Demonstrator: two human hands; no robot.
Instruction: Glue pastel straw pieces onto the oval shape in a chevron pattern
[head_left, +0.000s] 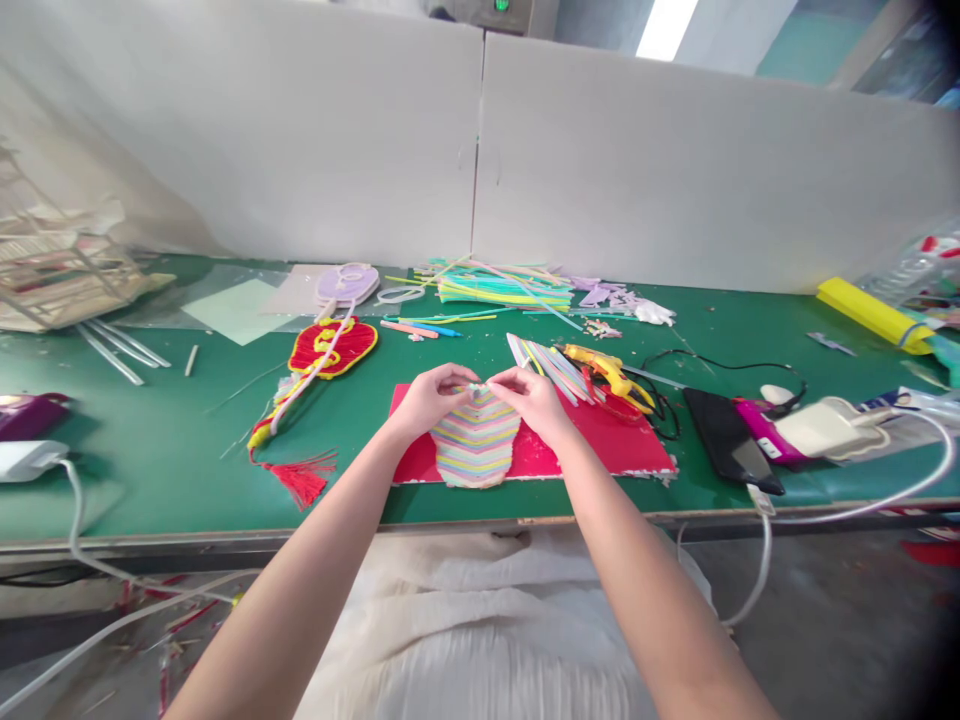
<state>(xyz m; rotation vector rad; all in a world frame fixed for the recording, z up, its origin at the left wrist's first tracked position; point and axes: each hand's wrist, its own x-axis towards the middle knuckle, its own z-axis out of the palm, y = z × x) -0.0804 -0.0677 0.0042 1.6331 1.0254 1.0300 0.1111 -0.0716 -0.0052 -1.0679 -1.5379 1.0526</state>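
A panel of pipe cleaners striped in pastel chevrons (478, 450) lies over the near edge of a red board (600, 440). At the panel's top left edge, my left hand (435, 400) pinches it with thumb and fingers together. Opposite, my right hand (532, 400) is closed on the top right edge. The two sets of fingertips almost meet, and what lies right between them is too small to make out. Just beyond my right hand, a bundle of cut pastel pipe cleaners (551, 368) rests beside a yellow glue gun (609, 375).
A red fan-shaped piece with yellow trim (334, 348) and a tassel (304, 482) lies left; a purple one (349, 285) is behind it. Long pipe cleaners (502, 290) are heaped at the back. A black phone (727, 435) and white power strip (832, 428) sit right, with cables.
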